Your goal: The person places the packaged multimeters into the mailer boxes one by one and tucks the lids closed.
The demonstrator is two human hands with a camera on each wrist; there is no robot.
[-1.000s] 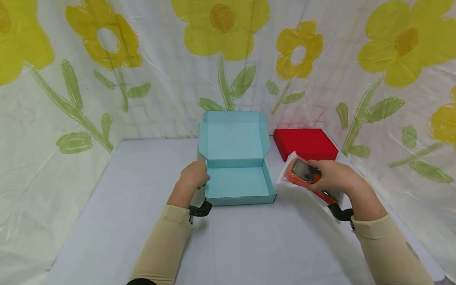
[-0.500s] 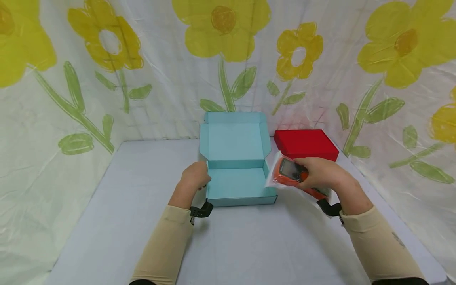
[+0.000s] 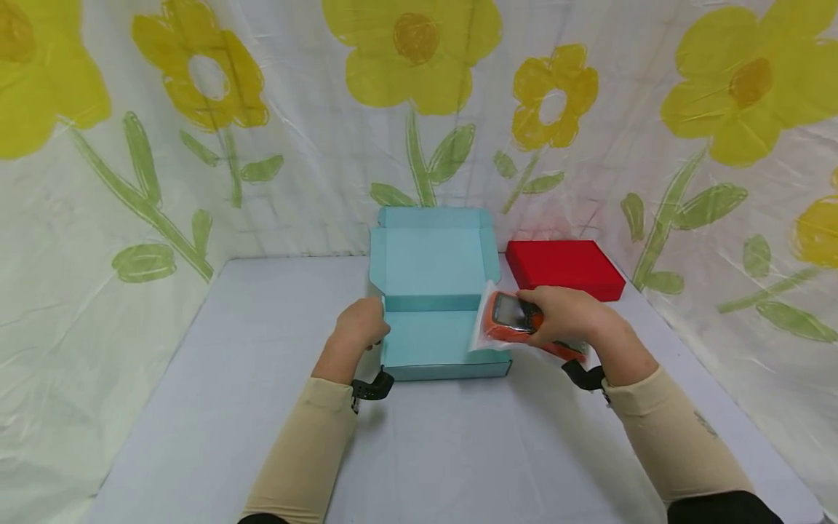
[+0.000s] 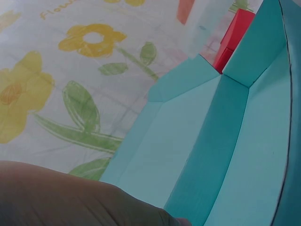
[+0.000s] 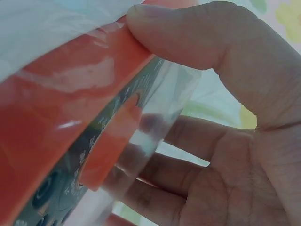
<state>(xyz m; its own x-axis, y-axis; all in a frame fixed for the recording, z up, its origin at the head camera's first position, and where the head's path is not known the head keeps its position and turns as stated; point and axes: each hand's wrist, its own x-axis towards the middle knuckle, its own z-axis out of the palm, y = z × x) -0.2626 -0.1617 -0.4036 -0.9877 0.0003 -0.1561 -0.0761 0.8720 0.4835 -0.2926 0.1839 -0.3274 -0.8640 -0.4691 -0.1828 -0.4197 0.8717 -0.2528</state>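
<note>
An orange multimeter [image 3: 513, 314] with a grey display lies inside a clear plastic bag [image 3: 480, 337]. My right hand [image 3: 571, 316] grips it across its middle, and it overlaps the right side of an open light-blue cardboard box [image 3: 425, 336]. In the right wrist view the thumb presses one edge of the multimeter [image 5: 70, 108] and the other fingers spread behind the bag; its sockets and orange dial show. My left hand [image 3: 360, 322] holds the left side wall of the box, fingers curled. The box lid stands up at the back, and the box bottom shows bare.
A closed red box [image 3: 566, 266] lies at the back right, close beside the blue one. Both rest on a table with a white cloth [image 3: 275, 320]. Behind hangs a white curtain [image 3: 308, 167] with yellow flowers.
My right hand has carried the bagged multimeter leftward, from beside the blue box to over its right side. My left hand stays at the left wall.
</note>
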